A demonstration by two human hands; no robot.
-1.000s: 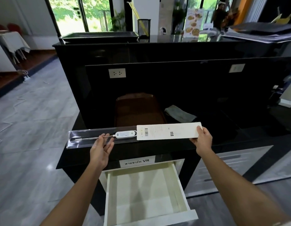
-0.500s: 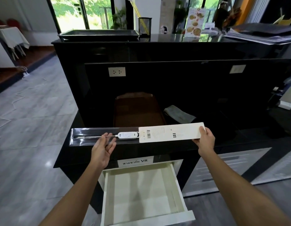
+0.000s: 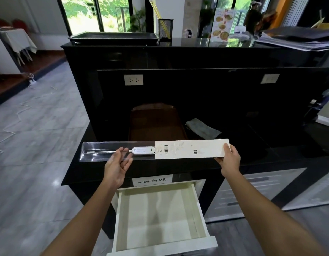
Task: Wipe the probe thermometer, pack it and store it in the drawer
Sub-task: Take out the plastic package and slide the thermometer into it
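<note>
The white probe thermometer [image 3: 143,150] lies in a long clear plastic tray [image 3: 97,151], its thin metal probe pointing left. A white cardboard sleeve [image 3: 191,149] covers the tray's right part, and its left edge meets the thermometer's head. My left hand [image 3: 118,164] holds the clear tray from below, thumb on top near the probe. My right hand [image 3: 230,157] pinches the sleeve's right end. The package hovers level over the black counter's front edge. Below it a white drawer [image 3: 118,218] stands pulled out.
A folded grey cloth [image 3: 202,129] and a brown tray [image 3: 156,122] lie on the black counter [image 3: 270,150] behind the package. A label reading VR [image 3: 152,180] sits above the drawer. More white drawers [image 3: 252,189] are at the right, tiled floor at the left.
Almost nothing: both hands keep their hold and the package stays level over the counter edge. Only the view has shifted slightly.
</note>
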